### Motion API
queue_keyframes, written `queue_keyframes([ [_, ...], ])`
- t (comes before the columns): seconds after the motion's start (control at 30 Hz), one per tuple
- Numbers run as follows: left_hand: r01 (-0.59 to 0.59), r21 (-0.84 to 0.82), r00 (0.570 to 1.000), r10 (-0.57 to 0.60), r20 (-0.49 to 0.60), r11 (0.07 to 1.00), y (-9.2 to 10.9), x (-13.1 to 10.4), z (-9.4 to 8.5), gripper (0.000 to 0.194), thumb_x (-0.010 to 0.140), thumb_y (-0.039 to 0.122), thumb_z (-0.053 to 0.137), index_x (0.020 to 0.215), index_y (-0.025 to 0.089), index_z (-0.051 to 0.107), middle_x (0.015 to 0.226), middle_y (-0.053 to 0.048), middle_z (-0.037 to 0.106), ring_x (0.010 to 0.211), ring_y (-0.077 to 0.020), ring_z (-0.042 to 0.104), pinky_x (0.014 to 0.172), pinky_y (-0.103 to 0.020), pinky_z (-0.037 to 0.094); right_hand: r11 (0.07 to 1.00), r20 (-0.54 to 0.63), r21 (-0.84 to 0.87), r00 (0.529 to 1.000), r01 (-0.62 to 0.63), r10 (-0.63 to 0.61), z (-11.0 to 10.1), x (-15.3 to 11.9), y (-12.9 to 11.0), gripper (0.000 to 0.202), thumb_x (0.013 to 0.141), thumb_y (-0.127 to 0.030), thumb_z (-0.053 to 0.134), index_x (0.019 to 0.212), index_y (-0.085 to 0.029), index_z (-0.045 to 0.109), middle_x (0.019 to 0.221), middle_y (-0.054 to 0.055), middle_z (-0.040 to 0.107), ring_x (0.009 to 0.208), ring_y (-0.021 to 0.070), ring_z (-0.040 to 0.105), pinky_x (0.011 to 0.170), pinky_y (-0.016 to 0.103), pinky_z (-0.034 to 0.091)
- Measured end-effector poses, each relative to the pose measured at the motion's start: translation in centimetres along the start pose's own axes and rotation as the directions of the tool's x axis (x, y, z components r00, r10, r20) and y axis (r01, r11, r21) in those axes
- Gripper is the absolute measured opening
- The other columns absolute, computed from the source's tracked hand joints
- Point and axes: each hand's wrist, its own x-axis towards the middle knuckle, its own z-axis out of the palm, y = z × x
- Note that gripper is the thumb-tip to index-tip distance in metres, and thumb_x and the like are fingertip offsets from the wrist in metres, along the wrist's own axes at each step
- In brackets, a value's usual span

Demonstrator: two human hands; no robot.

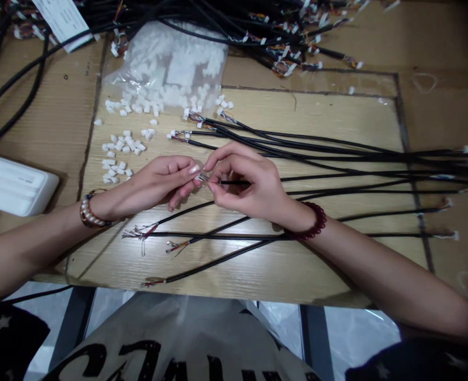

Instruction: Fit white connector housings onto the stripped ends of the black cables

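Both hands meet over the middle of the board. My left hand (170, 182) pinches something small and pale, likely a white connector housing, between thumb and forefinger; the fingertips mostly cover it. My right hand (249, 177) grips the stripped end of a black cable (234, 182), its thin wires (202, 177) pointing at the left fingertips. Below the hands lie several black cables with bare wire ends (140, 232). Beyond them rest several cables (297, 138) whose ends carry white connectors (173, 134). Loose white connector housings (129, 143) are scattered to the left.
A clear plastic bag (170, 63) of white housings lies at the back, beside a large heap of black cables (257, 32). A white box-like device (17, 182) sits at the left. Brown cardboard (451, 106) surrounds the pale board (257, 270); the table edge is close to my body.
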Motion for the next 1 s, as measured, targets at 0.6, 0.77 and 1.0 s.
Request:
queue_keyframes([
  [0.6, -0.01, 0.095, 0.999, 0.014, -0.04, 0.995, -0.07, 0.17, 0.06, 0.045, 0.101, 0.05, 0.065, 0.076, 0.013, 0.054, 0.064, 0.004, 0.054, 0.048, -0.0032, 0.052, 0.045, -0.011, 0.043, 0.999, 0.039, -0.047, 0.999, -0.018, 0.02, 0.23, -0.11, 0.56, 0.013, 0.093, -0.012, 0.069, 0.085, -0.018, 0.06, 0.107, 0.008, 0.074, 0.083, 0.0139, 0.068, 0.066, 0.025, 0.052],
  [0.77, -0.018, 0.089, 0.998, 0.023, -0.057, 0.996, -0.04, 0.3, 0.1, 0.045, 0.099, 0.052, 0.067, 0.079, 0.014, 0.055, 0.065, 0.005, 0.053, 0.048, -0.0039, 0.052, 0.044, -0.011, 0.044, 0.999, 0.035, -0.025, 0.999, -0.022, 0.023, 0.37, -0.09, 0.64, 0.016, 0.094, -0.012, 0.067, 0.084, -0.019, 0.057, 0.108, 0.008, 0.073, 0.085, 0.0145, 0.067, 0.068, 0.026, 0.052],
  [1.0, -0.002, 0.099, 0.997, 0.01, -0.076, 0.995, -0.01, 0.24, 0.29, 0.041, 0.102, 0.045, 0.064, 0.079, 0.014, 0.054, 0.066, 0.005, 0.051, 0.047, -0.0036, 0.05, 0.043, -0.012, 0.043, 1.0, 0.047, -0.004, 0.999, -0.007, 0.008, 0.39, 0.04, 0.57, 0.018, 0.096, -0.012, 0.065, 0.084, -0.02, 0.054, 0.108, 0.009, 0.071, 0.089, 0.0141, 0.067, 0.071, 0.026, 0.053],
])
